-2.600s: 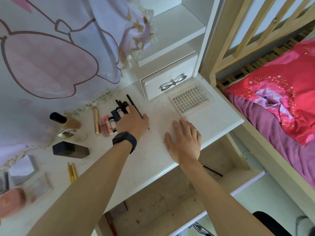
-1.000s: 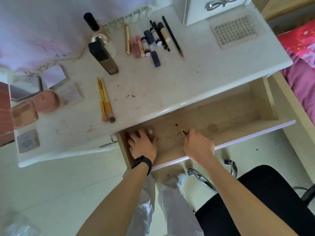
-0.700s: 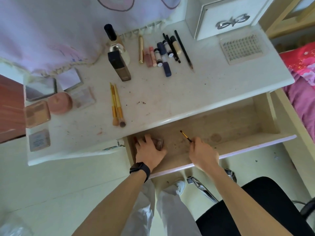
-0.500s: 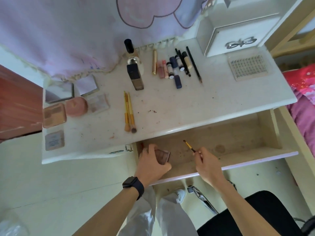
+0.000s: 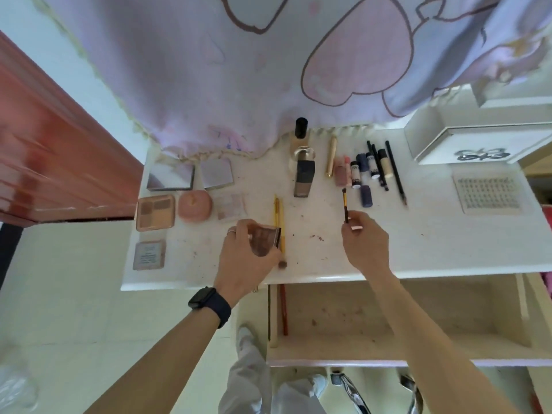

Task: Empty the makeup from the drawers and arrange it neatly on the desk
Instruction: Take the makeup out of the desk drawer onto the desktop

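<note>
My left hand (image 5: 243, 258) grips a small brown compact (image 5: 264, 238) just above the white desk (image 5: 418, 243), over the yellow brushes (image 5: 279, 216). My right hand (image 5: 366, 243) pinches a thin gold-and-black brush (image 5: 345, 204) upright over the desk's middle. Below the desk edge the wooden drawer (image 5: 403, 324) stands pulled out, with a red pencil (image 5: 283, 309) lying along its left side. Lipsticks and tubes (image 5: 361, 171) lie in a row at the back, with black pencils (image 5: 395, 171) beside them.
Palettes and compacts (image 5: 155, 212) and a pink puff case (image 5: 194, 206) fill the desk's left part. A dark bottle (image 5: 304, 177) and a glass bottle (image 5: 301, 144) stand near the lilac curtain (image 5: 268, 70). A lash tray (image 5: 487, 195) lies right, under a small white drawer (image 5: 478, 153).
Both hands rose out of the drawer and now hover over the desk, the left carrying the brown compact, the right carrying the thin brush. The view tilted up.
</note>
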{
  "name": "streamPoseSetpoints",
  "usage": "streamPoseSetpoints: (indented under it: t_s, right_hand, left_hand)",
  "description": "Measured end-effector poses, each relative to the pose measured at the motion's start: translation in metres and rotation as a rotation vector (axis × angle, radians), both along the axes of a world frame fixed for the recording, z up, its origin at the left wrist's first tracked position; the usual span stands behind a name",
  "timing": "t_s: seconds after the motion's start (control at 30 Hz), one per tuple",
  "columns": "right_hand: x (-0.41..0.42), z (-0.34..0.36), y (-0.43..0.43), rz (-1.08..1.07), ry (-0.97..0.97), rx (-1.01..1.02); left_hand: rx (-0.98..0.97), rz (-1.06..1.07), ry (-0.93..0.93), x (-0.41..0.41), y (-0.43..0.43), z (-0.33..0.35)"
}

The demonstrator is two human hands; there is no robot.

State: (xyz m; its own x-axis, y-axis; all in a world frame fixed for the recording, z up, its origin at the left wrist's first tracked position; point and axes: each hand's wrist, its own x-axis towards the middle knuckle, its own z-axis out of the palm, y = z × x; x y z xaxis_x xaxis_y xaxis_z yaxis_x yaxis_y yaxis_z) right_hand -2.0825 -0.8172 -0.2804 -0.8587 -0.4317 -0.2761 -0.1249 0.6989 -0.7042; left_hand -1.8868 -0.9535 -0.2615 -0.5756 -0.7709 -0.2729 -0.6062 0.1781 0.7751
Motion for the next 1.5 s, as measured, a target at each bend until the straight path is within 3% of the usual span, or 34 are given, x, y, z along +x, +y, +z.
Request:
streamPoseSetpoints:
  t_s: [0.17, 0.4, 0.6, 0.7, 0.87, 1.1, 1.23, 1.33, 1.4, 1.5]
  right_hand:
    - [-0.039, -0.006, -0.08, 0.186, 0.227, 0.053]
    - [-0.059, -0.039, -0.113, 0.338, 0.48, 0.336]
    - [-0.029, -0.035, -0.088, 0.263, 0.536, 0.181]
    - [0.02, -0.031, -0.06, 0.177, 0.465, 0.148]
    - [0.084, -0.054, -0.033, 0.306, 0.456, 0.263]
    - [0.087, -0.071, -0.02, 0.375, 0.489, 0.225]
    - [0.08, -0.07, -0.009, 0.46, 0.434, 0.131]
    - [0.078, -0.058, 0.009, 0.381, 0.31, -0.022]
    - [0.083, -0.048, 0.035, 0.276, 0.29, -0.083]
    - [0.095, -0.051, 0.096, 0.147, 0.293, -0.088]
  left_hand:
    - [-0.025, 0.021, 0.022, -0.011, -0.037, 0.001]
    - [-0.024, 0.035, -0.015, 0.017, -0.061, -0.004]
    - [-0.085, 0.048, -0.104, 0.04, -0.062, -0.013]
    - [-0.159, 0.104, -0.204, 0.056, -0.061, -0.016]
    - [-0.234, 0.188, -0.387, 0.08, -0.063, -0.024]
    - [-0.384, 0.111, -0.524, 0.079, -0.054, -0.043]
    - [-0.358, 0.099, -0.566, 0.071, -0.053, -0.046]
    - [-0.359, 0.132, -0.633, 0.065, -0.043, -0.037]
    - [-0.501, 0.092, -0.576, 0.062, -0.025, -0.03]
    - [-0.63, -0.083, -0.279, 0.054, 0.036, -0.026]
